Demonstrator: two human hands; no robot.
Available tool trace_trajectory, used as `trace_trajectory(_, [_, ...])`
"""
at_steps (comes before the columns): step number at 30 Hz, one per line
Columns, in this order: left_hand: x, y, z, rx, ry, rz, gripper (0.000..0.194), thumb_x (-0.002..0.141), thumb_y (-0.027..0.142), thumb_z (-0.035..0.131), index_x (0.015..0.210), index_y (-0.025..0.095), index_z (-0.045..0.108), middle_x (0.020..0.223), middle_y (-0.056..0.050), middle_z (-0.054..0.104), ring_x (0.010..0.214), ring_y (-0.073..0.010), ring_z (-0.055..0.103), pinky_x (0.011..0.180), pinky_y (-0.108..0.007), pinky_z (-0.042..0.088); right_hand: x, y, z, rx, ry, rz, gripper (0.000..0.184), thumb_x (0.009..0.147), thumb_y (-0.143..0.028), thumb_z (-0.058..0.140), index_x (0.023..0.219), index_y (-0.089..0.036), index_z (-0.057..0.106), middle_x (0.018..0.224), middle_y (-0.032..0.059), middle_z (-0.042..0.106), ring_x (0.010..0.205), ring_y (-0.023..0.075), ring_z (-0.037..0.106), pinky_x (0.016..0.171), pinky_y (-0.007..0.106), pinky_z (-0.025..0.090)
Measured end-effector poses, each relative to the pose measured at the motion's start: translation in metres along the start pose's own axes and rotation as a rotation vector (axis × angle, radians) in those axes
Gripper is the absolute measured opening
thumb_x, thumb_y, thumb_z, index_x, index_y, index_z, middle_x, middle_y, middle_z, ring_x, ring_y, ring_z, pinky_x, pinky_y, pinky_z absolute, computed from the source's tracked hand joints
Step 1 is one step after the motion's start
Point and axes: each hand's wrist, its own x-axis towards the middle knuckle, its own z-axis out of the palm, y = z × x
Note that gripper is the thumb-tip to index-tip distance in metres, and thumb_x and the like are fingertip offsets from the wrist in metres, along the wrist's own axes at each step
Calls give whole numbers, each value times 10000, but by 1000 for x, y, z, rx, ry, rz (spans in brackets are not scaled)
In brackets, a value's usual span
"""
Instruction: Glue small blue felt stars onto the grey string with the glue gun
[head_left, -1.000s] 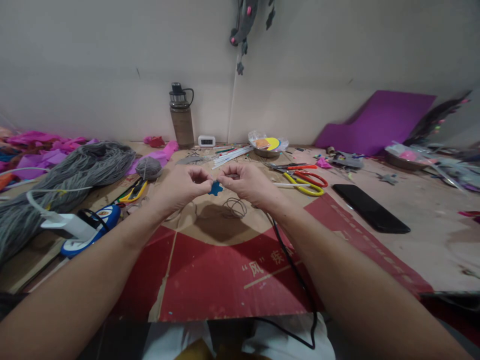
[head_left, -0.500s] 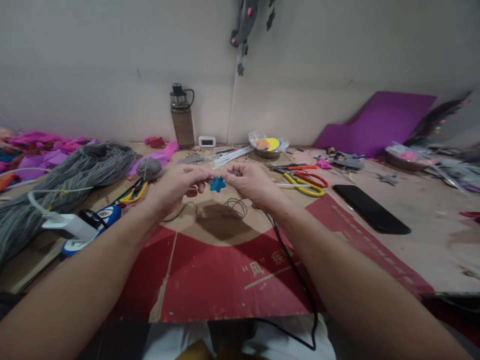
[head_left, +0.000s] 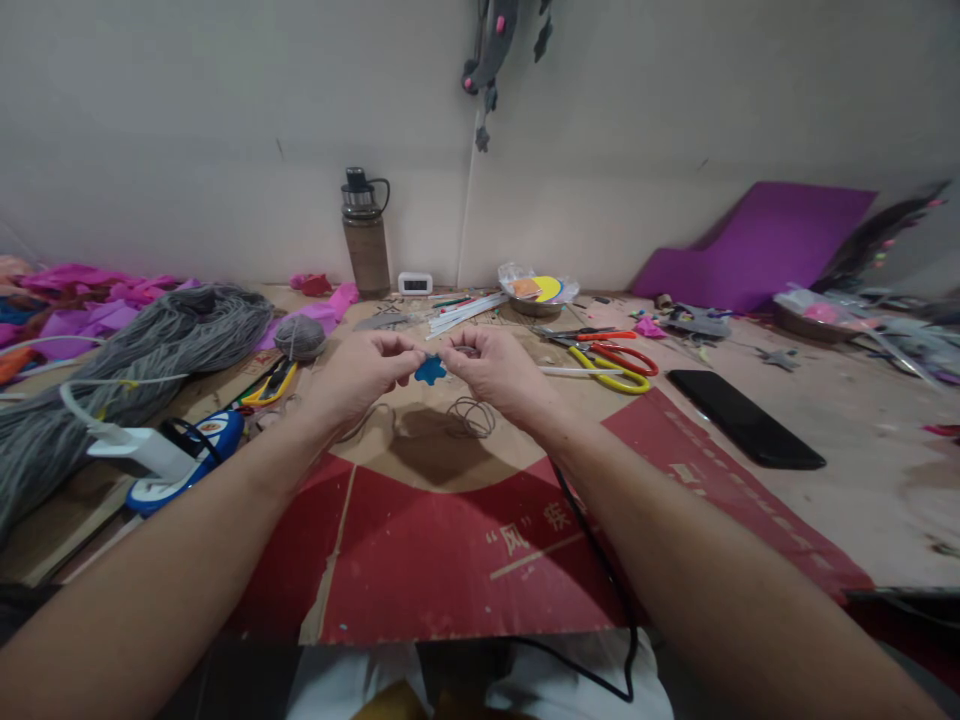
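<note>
A small blue star-shaped piece (head_left: 430,371) hangs between my hands, points downward. My left hand (head_left: 367,370) is closed in a pinch at its upper left edge. Thumb and finger of my right hand (head_left: 491,372) are pressed together at the star's upper right, with a bit of grey yarn showing over the fingers. Exactly what lies between the fingertips is too small to make out fully. Loose coils of grey yarn (head_left: 471,417) rest on the cardboard (head_left: 420,560) below, and another strand lies under my left wrist.
Yellow-handled scissors (head_left: 619,380) and red-handled ones (head_left: 626,357) lie right of my hands, near a black phone (head_left: 742,418). Behind are a bottle (head_left: 366,240) and a bowl (head_left: 534,305). At left are a grey yarn skein (head_left: 202,335), a yarn ball (head_left: 300,337) and a power strip (head_left: 214,440).
My left hand has turned so its fingers curl more and close in at the star. The star has shifted slightly left, and both hands remain close together.
</note>
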Motion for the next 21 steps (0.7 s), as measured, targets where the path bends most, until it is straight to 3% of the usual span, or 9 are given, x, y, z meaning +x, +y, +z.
trace_trajectory(9, [-1, 6, 6, -260, 31, -55, 173, 691, 311, 719, 696, 145, 671, 649, -10, 588, 604, -99, 496, 513, -228, 303, 2, 13, 14, 222, 204, -2, 193, 770, -378, 588, 719, -205, 520, 541, -90, 351, 441, 59, 237, 437, 240, 191])
trace_trajectory(21, [-1, -7, 10, -237, 76, 52, 192, 678, 312, 780, 753, 157, 695, 675, 8, 609, 604, -87, 493, 561, -225, 341, -6, 11, 25, 281, 300, -23, 201, 791, -396, 575, 767, -199, 546, 597, -79, 380, 503, 65, 296, 479, 227, 257])
